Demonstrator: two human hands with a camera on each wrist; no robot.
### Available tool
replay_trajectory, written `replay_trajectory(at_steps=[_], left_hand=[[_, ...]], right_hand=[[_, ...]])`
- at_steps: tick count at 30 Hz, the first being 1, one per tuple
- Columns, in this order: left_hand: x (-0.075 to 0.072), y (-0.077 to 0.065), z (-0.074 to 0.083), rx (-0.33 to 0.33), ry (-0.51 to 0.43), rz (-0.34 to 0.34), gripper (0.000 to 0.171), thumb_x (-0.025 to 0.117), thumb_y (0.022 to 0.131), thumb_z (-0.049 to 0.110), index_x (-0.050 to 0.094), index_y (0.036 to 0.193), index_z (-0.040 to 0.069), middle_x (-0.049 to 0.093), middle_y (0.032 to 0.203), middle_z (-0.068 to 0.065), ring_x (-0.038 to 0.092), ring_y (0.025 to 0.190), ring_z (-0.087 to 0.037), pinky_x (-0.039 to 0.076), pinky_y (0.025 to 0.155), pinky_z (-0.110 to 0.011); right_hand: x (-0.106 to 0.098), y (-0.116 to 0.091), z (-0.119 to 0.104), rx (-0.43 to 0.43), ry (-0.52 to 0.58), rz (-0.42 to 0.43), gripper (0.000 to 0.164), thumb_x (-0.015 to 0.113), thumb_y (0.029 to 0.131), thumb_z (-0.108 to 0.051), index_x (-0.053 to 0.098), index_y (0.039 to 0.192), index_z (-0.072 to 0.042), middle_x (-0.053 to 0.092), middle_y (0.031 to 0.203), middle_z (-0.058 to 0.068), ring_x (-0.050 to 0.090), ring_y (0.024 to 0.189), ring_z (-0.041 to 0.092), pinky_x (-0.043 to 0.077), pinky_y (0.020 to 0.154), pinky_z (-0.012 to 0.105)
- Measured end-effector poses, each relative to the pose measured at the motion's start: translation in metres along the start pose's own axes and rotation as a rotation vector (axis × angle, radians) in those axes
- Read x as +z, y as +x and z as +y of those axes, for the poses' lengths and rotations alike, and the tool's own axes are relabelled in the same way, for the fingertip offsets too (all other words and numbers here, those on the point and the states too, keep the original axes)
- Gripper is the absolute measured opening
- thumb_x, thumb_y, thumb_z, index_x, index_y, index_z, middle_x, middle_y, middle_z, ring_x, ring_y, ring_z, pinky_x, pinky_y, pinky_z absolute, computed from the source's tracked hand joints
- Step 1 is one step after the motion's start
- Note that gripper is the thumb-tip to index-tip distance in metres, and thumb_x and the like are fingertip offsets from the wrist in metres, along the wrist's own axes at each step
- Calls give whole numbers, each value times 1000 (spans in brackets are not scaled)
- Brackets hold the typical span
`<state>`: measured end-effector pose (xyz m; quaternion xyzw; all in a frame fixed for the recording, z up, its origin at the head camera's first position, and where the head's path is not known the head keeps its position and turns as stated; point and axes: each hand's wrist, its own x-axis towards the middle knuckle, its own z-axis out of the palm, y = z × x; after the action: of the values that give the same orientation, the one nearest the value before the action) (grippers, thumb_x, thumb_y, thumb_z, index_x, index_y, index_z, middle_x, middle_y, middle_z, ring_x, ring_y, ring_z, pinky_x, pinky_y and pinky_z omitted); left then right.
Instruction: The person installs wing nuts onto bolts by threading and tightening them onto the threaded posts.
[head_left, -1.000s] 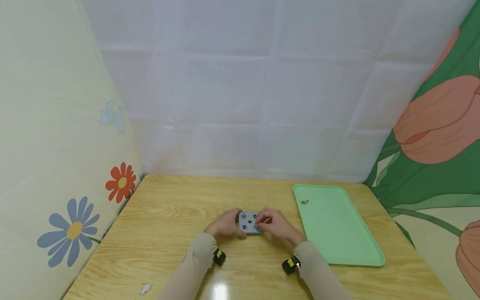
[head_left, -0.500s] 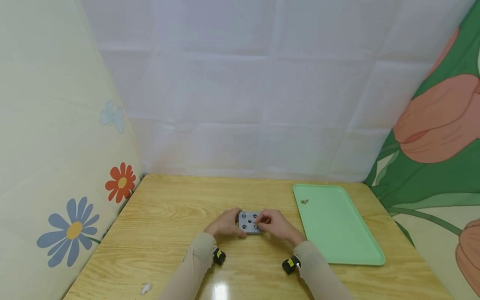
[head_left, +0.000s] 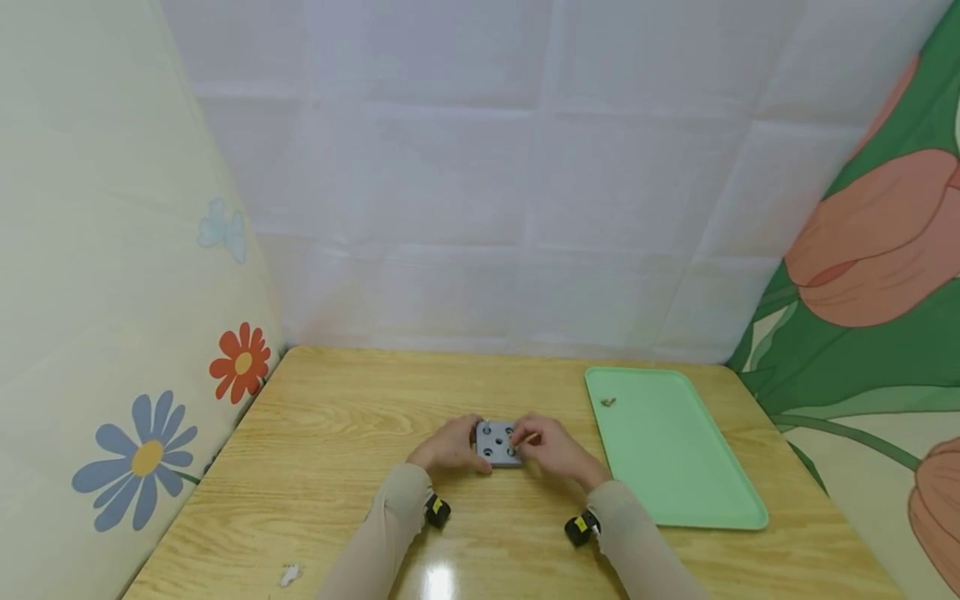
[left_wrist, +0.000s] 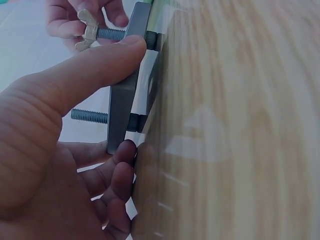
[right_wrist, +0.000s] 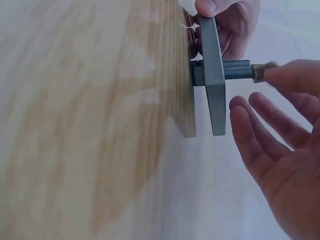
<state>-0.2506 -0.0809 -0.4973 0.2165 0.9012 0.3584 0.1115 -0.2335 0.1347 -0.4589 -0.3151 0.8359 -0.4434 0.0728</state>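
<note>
A small grey plate (head_left: 498,453) with holes and bolts stands just above the table in the head view. My left hand (head_left: 448,447) grips its left edge, thumb on the near side and fingers on the far side. In the left wrist view, threaded bolts (left_wrist: 90,116) pass through the plate, their heads toward the tabletop. A brass-coloured wing nut (left_wrist: 89,31) sits at the free end of one bolt. My right hand (head_left: 557,453) pinches this wing nut (right_wrist: 261,72) between thumb and forefinger; its other fingers are spread loosely in the right wrist view.
To the right, a light green tray (head_left: 675,458) lies on the wooden table (head_left: 360,400). Small brass-coloured pieces (head_left: 608,402) are near its far left corner. A small white scrap (head_left: 290,575) lies at the front left. Cloth walls surround the table's back and sides.
My right fingers shift slightly about the wing nut, dipping and then rising a little. The left hand and the plate stay almost in place.
</note>
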Motion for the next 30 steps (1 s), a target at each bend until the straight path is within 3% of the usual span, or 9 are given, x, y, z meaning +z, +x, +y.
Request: replay_trajectory(at_steps=[5, 14, 24, 30], left_hand=[[-1, 1, 0, 5, 22, 7, 68, 80, 58, 33, 48, 113, 9, 52, 90, 7, 49, 80, -9, 39, 73, -26], [-3, 1, -1, -7, 16, 0, 72, 80, 57, 35, 47, 116, 9, 52, 89, 8, 49, 79, -9, 39, 73, -27], [-1, 0, 0, -1, -4, -2, 68, 80, 57, 33, 48, 112, 9, 52, 87, 7, 50, 77, -9, 40, 71, -27], [-1, -1, 0, -6, -6, -7, 67, 80, 57, 33, 48, 111, 10, 52, 87, 7, 49, 77, -9, 40, 70, -27]], right_hand=[[5, 7, 24, -32, -24, 17, 5, 59, 81, -2, 63, 83, -5, 57, 107, 12, 53, 96, 22, 46, 73, 33], [5, 8, 27, 32, -84, 21, 4, 64, 80, -14, 63, 83, -13, 57, 84, -8, 54, 78, 9, 44, 69, 26], [5, 4, 27, 50, -83, -12, 14, 60, 79, -3, 62, 85, -15, 58, 86, -7, 52, 79, 10, 44, 69, 28], [5, 6, 31, 32, -63, -9, 7, 62, 80, -8, 63, 84, -13, 57, 91, -3, 53, 82, 12, 44, 70, 28]])
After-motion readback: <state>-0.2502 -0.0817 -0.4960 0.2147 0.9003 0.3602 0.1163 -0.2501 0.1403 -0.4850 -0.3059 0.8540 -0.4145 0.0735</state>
